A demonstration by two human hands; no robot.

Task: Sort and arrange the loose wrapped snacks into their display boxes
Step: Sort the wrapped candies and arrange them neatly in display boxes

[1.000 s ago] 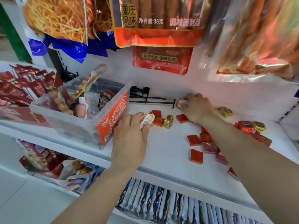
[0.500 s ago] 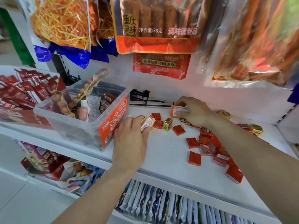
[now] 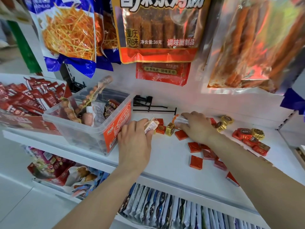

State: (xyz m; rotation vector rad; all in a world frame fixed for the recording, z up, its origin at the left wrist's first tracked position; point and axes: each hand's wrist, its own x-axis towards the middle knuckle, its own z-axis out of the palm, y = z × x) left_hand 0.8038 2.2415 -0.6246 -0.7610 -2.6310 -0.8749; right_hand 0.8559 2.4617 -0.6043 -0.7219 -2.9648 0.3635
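orange hanging bag (image 3: 158, 30): "重庆风味", "净含量:38克", "调味面制品". red bag (image 3: 162, 73) behind it: "素食经典·回味无穷", "38克". clear display box (image 3: 118, 129), orange label: characters too blurred to read.

A black wire hook (image 3: 153, 107) lies on the white shelf (image 3: 171, 156) just beyond the fingers (image 3: 187, 115). Above the fingers hang a brown strip-snack bag (image 3: 158, 30) with an orange band and a red pouch (image 3: 162, 73) behind it, with an orange shredded-snack bag (image 3: 69, 33) up left and a clear bag of long red sticks (image 3: 257, 47) up right. Below the fingers, under the shelf, blue-and-white sachets (image 3: 165, 209) stand in a row
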